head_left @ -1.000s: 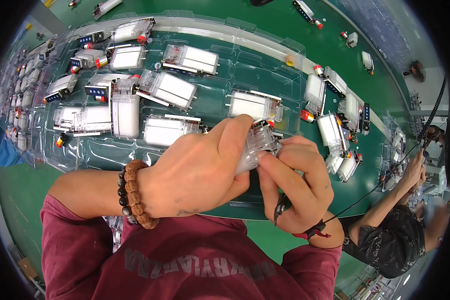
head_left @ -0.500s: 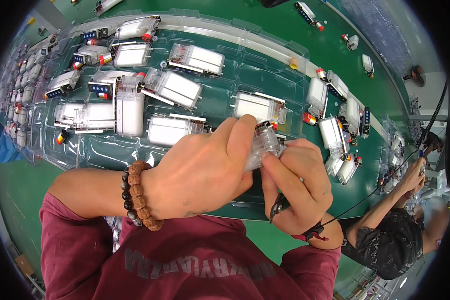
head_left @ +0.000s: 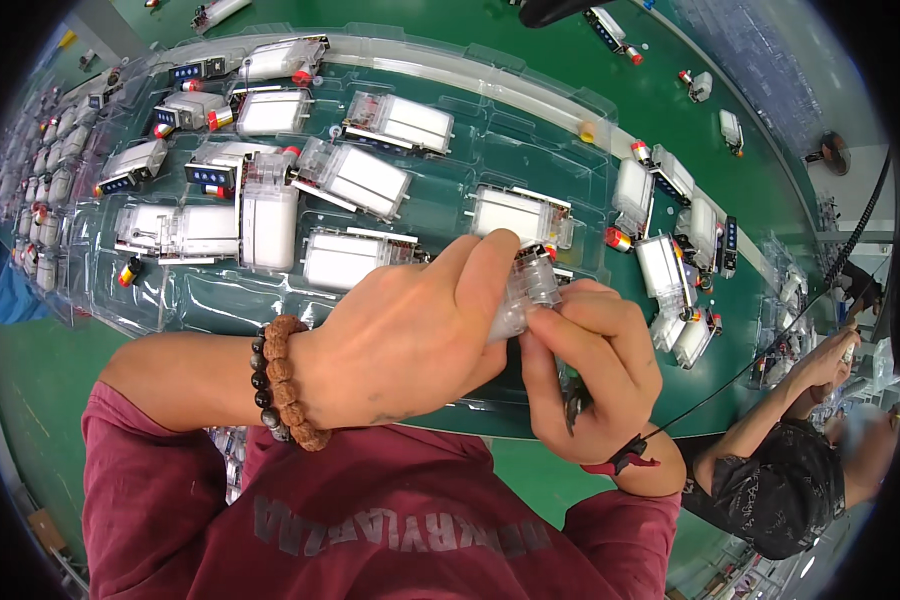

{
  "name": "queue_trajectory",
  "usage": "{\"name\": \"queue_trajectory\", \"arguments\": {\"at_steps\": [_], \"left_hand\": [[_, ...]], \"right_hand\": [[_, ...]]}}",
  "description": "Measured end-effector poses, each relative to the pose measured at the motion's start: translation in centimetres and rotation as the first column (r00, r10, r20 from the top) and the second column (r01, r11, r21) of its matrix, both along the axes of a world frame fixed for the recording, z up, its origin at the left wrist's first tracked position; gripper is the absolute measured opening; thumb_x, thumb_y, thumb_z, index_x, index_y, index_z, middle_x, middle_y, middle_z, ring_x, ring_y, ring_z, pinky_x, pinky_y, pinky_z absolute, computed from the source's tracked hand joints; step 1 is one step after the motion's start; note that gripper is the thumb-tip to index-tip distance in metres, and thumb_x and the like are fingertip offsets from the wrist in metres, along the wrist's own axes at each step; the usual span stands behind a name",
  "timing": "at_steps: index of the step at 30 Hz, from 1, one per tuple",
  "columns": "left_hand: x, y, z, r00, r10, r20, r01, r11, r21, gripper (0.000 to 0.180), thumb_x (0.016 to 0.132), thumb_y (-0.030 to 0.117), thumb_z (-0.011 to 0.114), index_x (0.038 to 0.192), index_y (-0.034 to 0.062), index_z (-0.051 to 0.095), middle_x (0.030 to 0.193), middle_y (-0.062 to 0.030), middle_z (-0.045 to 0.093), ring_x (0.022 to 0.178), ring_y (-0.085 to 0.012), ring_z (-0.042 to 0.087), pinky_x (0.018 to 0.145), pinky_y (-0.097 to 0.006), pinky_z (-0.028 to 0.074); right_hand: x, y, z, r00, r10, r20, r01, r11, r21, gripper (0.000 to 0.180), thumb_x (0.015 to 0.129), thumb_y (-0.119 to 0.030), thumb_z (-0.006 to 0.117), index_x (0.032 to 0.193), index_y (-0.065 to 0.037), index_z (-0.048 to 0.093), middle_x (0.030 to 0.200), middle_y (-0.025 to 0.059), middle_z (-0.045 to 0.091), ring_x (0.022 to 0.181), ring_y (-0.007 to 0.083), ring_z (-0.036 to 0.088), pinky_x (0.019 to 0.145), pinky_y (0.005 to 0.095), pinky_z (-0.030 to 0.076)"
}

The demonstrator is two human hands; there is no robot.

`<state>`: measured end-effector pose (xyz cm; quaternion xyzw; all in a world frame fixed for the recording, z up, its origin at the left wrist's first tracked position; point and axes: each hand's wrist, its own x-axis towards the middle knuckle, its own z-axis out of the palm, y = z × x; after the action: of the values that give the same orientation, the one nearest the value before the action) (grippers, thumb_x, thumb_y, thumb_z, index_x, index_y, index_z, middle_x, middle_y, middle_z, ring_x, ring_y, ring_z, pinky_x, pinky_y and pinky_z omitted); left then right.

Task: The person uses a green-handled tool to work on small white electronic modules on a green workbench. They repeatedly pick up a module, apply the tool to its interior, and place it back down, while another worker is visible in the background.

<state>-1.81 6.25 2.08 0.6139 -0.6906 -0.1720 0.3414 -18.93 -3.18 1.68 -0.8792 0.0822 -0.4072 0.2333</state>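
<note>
A small clear plastic device housing (head_left: 530,283) with a pale lower body is held between my hands above the tray. My left hand (head_left: 400,345) wraps round it from the left, hiding much of it. The thumb and forefinger of my right hand (head_left: 600,365) pinch its right side. Something slim and dark (head_left: 573,402) shows under my right palm; its kind is hard to make out. Just beyond my fingers lies a white-and-clear unit (head_left: 515,215) in the tray. Another white unit (head_left: 348,260) rests beside my left knuckles.
The clear compartment tray (head_left: 200,305) carries several similar units, some with red-and-gold cylinders attached. More units (head_left: 658,265) lie on the green table to its right. A black cord (head_left: 740,390) runs from my right wrist strap (head_left: 625,458). At the right a co-worker's hand (head_left: 825,360) is raised.
The tray and its units sit slightly farther right in the picture. My right fingers have shifted a little on the housing, and the dark thing under that palm has turned. Both hands keep their hold.
</note>
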Motion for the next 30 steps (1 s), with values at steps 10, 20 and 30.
{"name": "queue_trajectory", "arguments": {"at_steps": [10, 20, 30], "left_hand": [[0.2, 0.2, 0.0, 1.0, -0.009, -0.01, 0.01, 0.998, 0.066, 0.075, 0.074, 0.011, 0.074, 0.133, -0.0078, 0.031, 0.103, -0.0279, 0.06, 0.077, -0.0446, 0.065, 0.061, -0.048, 0.053], [0.1, 0.1, 0.2, 1.0, 0.001, -0.008, -0.001, 0.998, 0.061, 0.067, 0.075, 0.011, 0.071, 0.127, -0.0079, 0.034, 0.099, -0.026, 0.058, 0.074, -0.0446, 0.063, 0.059, -0.047, 0.053], [-0.1, 0.1, 0.0, 1.0, 0.014, 0.025, -0.015, 1.0, 0.021, 0.062, 0.074, 0.011, 0.07, 0.122, -0.0096, 0.037, 0.096, -0.0238, 0.057, 0.069, -0.0423, 0.063, 0.055, -0.045, 0.053]], "right_hand": [[0.0, -0.3, -0.9, 0.999, -0.034, 0.005, 0.035, 0.989, -0.146, 0.042, 0.059, 0.003, 0.074, 0.101, 0.004, 0.069, 0.087, 0.0129, 0.063, 0.076, 0.0283, 0.061, 0.072, 0.0427, 0.052], [0.1, -0.6, -1.2, 0.998, -0.054, 0.028, 0.059, 0.976, -0.21, 0.042, 0.059, -0.002, 0.073, 0.1, 0.004, 0.069, 0.091, 0.0131, 0.064, 0.077, 0.0283, 0.062, 0.073, 0.0435, 0.052], [-0.2, -0.4, -1.0, 0.997, -0.069, -0.019, 0.063, 0.97, -0.235, 0.046, 0.055, -0.007, 0.07, 0.1, 0.003, 0.071, 0.094, 0.0131, 0.063, 0.08, 0.0281, 0.062, 0.074, 0.0446, 0.051]]}}
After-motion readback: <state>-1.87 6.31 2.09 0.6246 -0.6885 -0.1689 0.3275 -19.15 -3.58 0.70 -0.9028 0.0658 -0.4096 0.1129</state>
